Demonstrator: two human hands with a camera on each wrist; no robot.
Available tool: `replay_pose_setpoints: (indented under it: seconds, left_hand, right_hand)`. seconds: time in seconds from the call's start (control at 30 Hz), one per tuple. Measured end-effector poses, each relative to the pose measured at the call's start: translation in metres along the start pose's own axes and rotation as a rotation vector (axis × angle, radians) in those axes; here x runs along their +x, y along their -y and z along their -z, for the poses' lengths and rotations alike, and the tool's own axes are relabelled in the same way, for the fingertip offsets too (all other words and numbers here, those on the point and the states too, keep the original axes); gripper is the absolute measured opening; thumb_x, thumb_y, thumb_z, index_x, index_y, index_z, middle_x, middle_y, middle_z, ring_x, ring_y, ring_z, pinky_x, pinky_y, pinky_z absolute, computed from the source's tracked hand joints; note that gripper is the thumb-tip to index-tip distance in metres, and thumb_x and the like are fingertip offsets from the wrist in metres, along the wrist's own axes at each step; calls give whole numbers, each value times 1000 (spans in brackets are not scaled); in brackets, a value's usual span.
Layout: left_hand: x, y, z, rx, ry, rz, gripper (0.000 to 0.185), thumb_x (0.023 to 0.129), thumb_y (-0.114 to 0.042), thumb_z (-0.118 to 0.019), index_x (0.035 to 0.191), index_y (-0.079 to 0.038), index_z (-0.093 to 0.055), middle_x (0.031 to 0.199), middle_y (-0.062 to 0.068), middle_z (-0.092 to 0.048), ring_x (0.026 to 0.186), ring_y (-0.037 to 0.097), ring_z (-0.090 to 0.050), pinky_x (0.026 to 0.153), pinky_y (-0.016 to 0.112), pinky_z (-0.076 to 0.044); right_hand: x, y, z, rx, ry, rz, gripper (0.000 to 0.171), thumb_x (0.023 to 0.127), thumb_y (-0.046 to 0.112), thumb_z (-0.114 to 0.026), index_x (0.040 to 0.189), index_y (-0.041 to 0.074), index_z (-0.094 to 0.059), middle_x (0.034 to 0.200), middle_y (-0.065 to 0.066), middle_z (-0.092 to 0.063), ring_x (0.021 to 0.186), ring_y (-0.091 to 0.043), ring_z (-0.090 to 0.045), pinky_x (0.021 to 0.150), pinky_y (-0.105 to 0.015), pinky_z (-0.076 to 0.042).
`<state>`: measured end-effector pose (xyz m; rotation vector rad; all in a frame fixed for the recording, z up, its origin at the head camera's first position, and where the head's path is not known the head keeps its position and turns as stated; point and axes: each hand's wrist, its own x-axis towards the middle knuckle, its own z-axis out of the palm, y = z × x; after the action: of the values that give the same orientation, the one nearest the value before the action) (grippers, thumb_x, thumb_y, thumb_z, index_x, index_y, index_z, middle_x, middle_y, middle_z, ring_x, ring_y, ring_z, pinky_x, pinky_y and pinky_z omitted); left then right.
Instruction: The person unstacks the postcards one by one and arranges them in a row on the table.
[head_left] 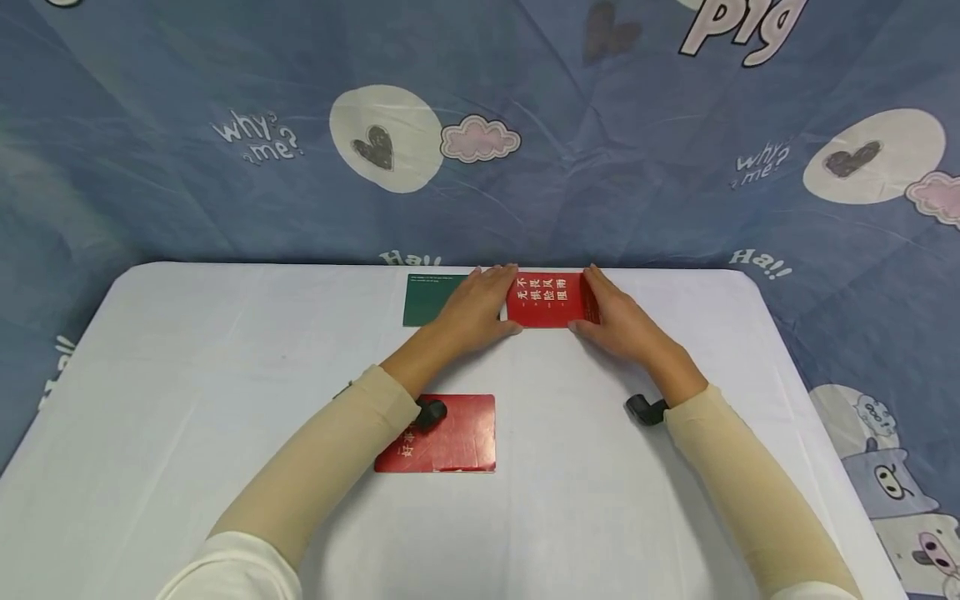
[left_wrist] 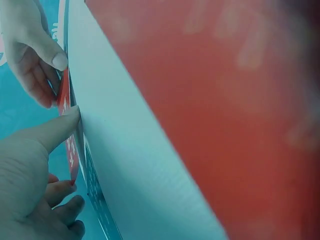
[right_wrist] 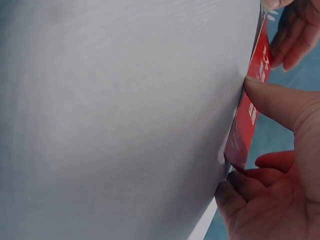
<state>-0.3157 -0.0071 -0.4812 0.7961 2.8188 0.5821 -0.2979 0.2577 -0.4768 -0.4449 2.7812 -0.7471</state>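
Observation:
Near the far edge of the white table lies a red booklet [head_left: 546, 300] with white Chinese characters. My left hand [head_left: 478, 307] grips its left end, the thumb at the near edge and the fingers toward the far edge. At the opposite end my right hand [head_left: 618, 317] holds it the same way; in the right wrist view the thumb touches the near edge of the red booklet [right_wrist: 245, 125]. A green booklet [head_left: 429, 300] lies just left, partly covered by my left hand. Closer in, a second red booklet [head_left: 461, 437] lies partly hidden under my left forearm.
The white tabletop [head_left: 585, 508] has rounded far corners. Behind it hangs a blue printed cloth [head_left: 562, 200], which also shows along the right side. Black wrist cameras stick out from both sleeves, the left one [head_left: 431, 414] above the nearer red booklet.

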Motion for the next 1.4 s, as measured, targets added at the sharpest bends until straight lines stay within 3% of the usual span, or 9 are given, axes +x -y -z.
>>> replay_pose_setpoints:
  seconds: [0.43,0.67,0.97,1.13,1.4]
  left_hand:
    - [0,10,10,-11,104,52,96,92,-45,-79,165,-7,-29,166,11,-37,158,33,-21,129,47,-1]
    - [-1,8,19,84,145,21,94,92,-50,-78,164,-8,-33,167,10,-36,159,34,-18,128,50,6]
    - [5,2,21,262,221,7,87,96,-61,-66,164,-15,-36,172,6,-25,160,35,-4,121,58,20]
    - [5,-2,21,262,216,17,88,95,-61,-68,164,-14,-37,173,7,-20,161,35,-2,122,57,20]
    - [4,2,14,226,143,-16,96,91,-59,-75,165,-13,-34,171,5,-26,161,28,-9,124,50,19]
  right_hand:
    - [5,3,-2,21,64,-21,90,100,21,-72,166,-1,-16,173,-18,-13,158,-37,-19,123,-55,-28]
    - [5,10,4,15,129,-39,87,102,23,-68,167,1,-14,175,-16,-7,159,-37,-14,124,-56,-24]
    - [6,12,11,-23,204,-31,80,105,23,-61,165,-4,-14,174,-18,-5,160,-35,0,127,-54,-13]
    - [7,10,10,-31,200,-44,81,105,24,-62,165,-3,-15,174,-18,-6,160,-35,-2,127,-54,-15]
    - [0,6,5,1,95,-61,88,100,22,-71,166,0,-17,173,-18,-14,158,-38,-19,124,-56,-26]
